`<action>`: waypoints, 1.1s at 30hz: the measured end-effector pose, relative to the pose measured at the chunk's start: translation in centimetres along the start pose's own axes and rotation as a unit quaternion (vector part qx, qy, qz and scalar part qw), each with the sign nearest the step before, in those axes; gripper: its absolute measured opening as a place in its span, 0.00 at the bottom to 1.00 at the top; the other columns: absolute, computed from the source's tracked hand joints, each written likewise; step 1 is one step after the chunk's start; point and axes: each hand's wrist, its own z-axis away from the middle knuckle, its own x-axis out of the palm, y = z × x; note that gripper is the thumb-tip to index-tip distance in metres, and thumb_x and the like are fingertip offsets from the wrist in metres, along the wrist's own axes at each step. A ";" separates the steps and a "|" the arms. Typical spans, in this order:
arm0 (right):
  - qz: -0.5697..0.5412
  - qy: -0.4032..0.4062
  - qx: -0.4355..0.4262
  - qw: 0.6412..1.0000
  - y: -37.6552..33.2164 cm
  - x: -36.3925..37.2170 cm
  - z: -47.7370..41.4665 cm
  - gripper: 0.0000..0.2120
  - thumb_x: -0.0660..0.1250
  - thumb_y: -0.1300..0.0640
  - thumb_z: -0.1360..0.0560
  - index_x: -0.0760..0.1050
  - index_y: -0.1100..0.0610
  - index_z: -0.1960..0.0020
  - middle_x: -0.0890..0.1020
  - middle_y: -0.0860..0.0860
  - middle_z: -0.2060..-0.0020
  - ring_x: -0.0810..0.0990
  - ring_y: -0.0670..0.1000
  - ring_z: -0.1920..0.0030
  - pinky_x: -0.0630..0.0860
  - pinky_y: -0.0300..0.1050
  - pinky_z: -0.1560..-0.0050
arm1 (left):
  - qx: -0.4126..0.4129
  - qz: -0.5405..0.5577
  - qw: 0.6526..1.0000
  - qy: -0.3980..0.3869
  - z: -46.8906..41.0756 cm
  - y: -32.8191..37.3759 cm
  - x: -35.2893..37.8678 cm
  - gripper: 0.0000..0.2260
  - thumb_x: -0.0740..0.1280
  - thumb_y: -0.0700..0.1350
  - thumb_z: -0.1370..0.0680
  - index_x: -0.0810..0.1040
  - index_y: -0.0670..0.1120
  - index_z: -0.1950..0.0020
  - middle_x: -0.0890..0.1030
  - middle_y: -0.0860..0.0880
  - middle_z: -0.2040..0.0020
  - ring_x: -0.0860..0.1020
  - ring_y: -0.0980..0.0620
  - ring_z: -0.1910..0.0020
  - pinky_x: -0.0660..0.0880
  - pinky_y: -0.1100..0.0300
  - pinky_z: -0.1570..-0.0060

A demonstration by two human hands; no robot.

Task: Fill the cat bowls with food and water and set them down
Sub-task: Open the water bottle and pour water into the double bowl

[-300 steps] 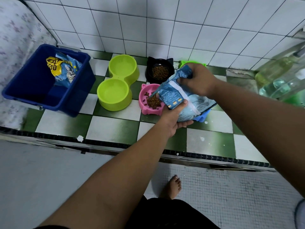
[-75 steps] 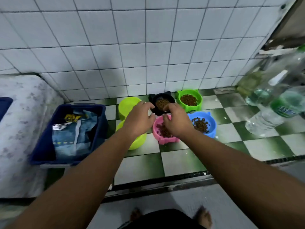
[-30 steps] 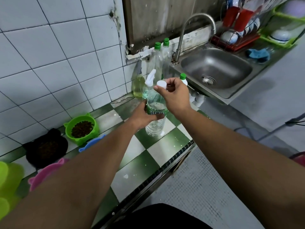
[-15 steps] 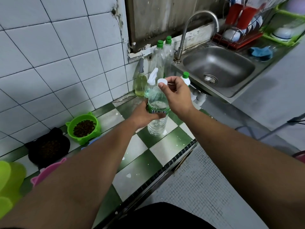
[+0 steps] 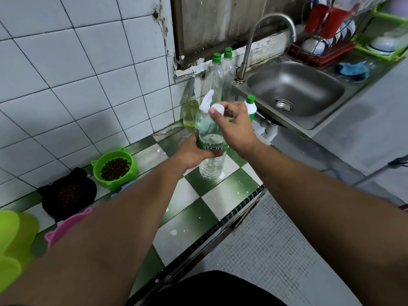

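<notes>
Now both hands worked a water bottle [image 5: 211, 151] at frame centre.
Right hand [image 5: 235, 125] fingertips pinched its white cap [image 5: 217, 108]; left hand [image 5: 194, 152] gripped the green label; the green bowl [image 5: 114, 166] with kibble sat left.

water bottle [image 5: 211, 164]: clear glossy plastic | sink [image 5: 309, 100]: brushed metal | counter [image 5: 194, 208]: glossy tile

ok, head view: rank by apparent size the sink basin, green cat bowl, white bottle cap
1. Sink basin, clearly largest in frame.
2. Green cat bowl, holding kibble, much smaller.
3. White bottle cap, pinched in the right hand fingers, smallest.

Wide-angle lens; this is apparent size only.
</notes>
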 end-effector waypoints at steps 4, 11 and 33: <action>-0.023 0.089 0.016 0.996 0.4 0.4 0.2 0.22 0.77 0.47 0.31 0.73 0.58 0.46 0.81 0.54 0.50 0.80 0.52 0.48 0.79 0.51 0.45 | -0.005 0.011 1.000 -0.008 0.2 0.7 0.5 0.34 0.85 0.51 0.35 0.77 0.53 0.32 0.85 0.56 0.43 0.81 0.55 0.42 0.77 0.52 0.36; -0.018 0.053 -0.006 0.998 0.4 0.2 0.1 0.15 0.69 0.50 0.24 0.77 0.57 0.42 0.81 0.53 0.46 0.80 0.49 0.46 0.78 0.53 0.40 | -0.015 0.022 1.000 -0.005 0.0 0.7 0.3 0.36 0.86 0.52 0.38 0.76 0.54 0.32 0.85 0.56 0.43 0.81 0.54 0.41 0.76 0.51 0.34; 0.007 0.064 -0.050 0.997 1.4 -2.0 0.1 0.14 0.67 0.52 0.21 0.80 0.58 0.39 0.72 0.52 0.47 0.74 0.40 0.48 0.73 0.29 0.48 | 0.002 0.026 1.000 -0.005 0.5 0.5 0.8 0.45 0.86 0.56 0.44 0.73 0.54 0.29 0.84 0.55 0.39 0.80 0.53 0.38 0.76 0.50 0.33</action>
